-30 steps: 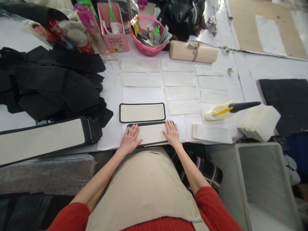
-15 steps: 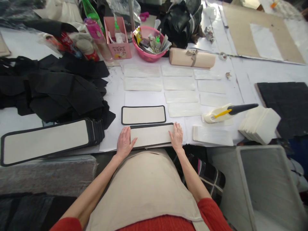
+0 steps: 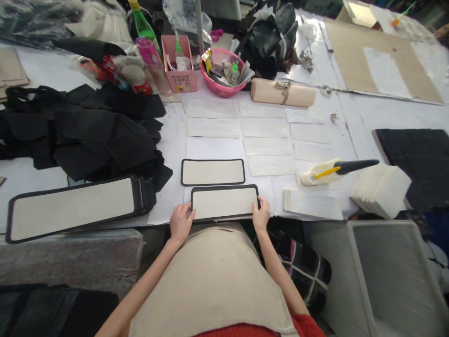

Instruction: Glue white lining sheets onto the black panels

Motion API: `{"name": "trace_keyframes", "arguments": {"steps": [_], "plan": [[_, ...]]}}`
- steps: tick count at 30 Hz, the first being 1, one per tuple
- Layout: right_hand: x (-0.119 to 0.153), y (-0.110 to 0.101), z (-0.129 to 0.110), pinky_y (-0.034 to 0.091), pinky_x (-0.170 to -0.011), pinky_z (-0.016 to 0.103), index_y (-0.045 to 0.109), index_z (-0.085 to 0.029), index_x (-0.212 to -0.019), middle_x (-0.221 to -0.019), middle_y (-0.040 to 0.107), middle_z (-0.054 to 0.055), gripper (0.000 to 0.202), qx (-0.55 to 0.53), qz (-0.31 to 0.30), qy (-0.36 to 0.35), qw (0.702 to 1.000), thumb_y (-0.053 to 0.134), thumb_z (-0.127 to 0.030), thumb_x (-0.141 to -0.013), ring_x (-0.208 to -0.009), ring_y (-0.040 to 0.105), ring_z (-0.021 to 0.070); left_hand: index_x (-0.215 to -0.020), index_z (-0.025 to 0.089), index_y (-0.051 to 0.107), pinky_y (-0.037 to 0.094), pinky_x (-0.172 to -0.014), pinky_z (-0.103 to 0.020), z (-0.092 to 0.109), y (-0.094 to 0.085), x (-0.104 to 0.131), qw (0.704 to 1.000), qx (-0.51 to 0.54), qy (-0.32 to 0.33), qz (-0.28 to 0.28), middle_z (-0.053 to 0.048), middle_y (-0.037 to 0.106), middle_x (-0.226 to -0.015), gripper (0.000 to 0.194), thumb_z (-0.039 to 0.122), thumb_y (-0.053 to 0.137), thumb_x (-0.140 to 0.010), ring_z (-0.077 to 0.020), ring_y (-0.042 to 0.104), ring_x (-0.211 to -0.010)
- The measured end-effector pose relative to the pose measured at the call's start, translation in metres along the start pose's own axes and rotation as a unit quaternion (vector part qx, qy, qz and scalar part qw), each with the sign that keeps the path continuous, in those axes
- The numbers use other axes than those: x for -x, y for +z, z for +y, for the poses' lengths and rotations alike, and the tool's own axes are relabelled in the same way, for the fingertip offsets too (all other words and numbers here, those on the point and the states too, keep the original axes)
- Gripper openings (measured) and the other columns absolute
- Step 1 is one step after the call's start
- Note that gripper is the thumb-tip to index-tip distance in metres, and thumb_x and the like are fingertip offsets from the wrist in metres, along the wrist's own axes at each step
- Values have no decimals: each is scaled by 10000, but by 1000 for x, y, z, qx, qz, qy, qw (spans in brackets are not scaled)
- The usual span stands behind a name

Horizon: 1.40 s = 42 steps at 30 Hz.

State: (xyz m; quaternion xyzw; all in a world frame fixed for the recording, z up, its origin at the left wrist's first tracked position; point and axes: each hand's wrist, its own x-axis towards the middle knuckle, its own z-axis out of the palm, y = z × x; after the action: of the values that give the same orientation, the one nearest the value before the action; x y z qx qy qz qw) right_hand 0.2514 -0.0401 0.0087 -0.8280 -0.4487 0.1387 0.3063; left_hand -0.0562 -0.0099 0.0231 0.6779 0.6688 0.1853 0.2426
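pinching between thumb and fingers, the left hand (image 3: 181,223) and the right hand (image 3: 261,215) hold a black-edged cream board (image 3: 223,202) by its short ends, at the near edge of the desk (image 3: 393,111). its long axis runs sideways from hand to hand, so neither hand is clearly nearer. just beyond it, almost parallel, lies a second board (image 3: 213,172); farther off are rows of pale strips (image 3: 213,128).
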Motion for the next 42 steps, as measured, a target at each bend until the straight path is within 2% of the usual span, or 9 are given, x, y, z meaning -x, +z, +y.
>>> {"name": "trace_keyframes", "arguments": {"steps": [7,12,16,19,24,30,35,39,42], "plan": [[0,-8,-11,407,-965,410,596,-159,-1122,-1109,632,124,323,32,1,3,999,488,-213,-822,-1085,540,248,-908,210,617,477,-714,-320,2,1,1,992,110,-64,-11,-26,653,-804,205,386,548,-827,-191,613,-723],[-2,-14,-12,460,-890,373,614,-154,-1085,-1035,642,107,320,-36,28,34,998,492,-243,-803,-926,594,208,-907,188,591,521,-766,-327,7,1,0,946,294,-125,-51,-41,679,-845,277,429,618,-773,-193,660,-785],[-14,-23,-24,504,-757,322,591,-133,-1134,-943,655,88,378,-138,26,73,987,508,-265,-788,-767,600,167,-903,169,598,538,-750,-315,13,-12,-11,914,375,-149,-52,-42,686,-829,338,434,687,-714,-183,664,-779],[-35,-22,-41,505,-755,314,591,-126,-1125,-931,662,89,389,-199,5,77,977,544,-277,-770,-769,604,163,-895,156,606,536,-739,-312,14,-30,-35,904,396,-161,-27,-44,686,-808,368,432,721,-679,-178,657,-765],[-85,13,-66,513,-775,303,589,-128,-1094,-920,657,83,370,-262,-31,53,963,561,-252,-747,-789,613,159,-903,139,611,526,-736,-316,3,-44,-93,901,400,-165,39,-53,682,-814,426,442,741,-632,-177,649,-757],[-124,68,-69,515,-779,297,593,-117,-1046,-918,647,86,325,-171,-68,23,983,491,-160,-741,-782,613,159,-846,144,619,508,-699,-316,-27,-21,-144,930,331,-146,61,-80,686,-805,395,467,695,-631,-200,644,-745],[-131,78,-60,501,-779,296,617,-130,-1007,-931,632,85,300,-103,-85,-12,991,478,-122,-741,-780,602,161,-834,164,646,479,-631,-314,-43,-5,-149,971,176,-144,78,-81,689,-769,341,474,608,-697,-214,630,-674],[-138,69,-62,476,-780,315,655,-159,-985,-941,630,79,249,-42,-85,-31,995,525,-177,-773,-762,591,171,-853,162,653,466,-619,-307,-46,-2,-145,975,141,-150,85,-70,678,-753,334,462,566,-733,-205,612,-644],[-164,63,-76,459,-777,299,673,-173,-1006,-991,650,86,257,46,-94,-35,994,499,-288,-858,-785,607,173,-896,159,650,468,-629,-305,-42,-7,-140,974,126,-151,112,-69,655,-796,346,460,554,-755,-198,603,-658]]}}
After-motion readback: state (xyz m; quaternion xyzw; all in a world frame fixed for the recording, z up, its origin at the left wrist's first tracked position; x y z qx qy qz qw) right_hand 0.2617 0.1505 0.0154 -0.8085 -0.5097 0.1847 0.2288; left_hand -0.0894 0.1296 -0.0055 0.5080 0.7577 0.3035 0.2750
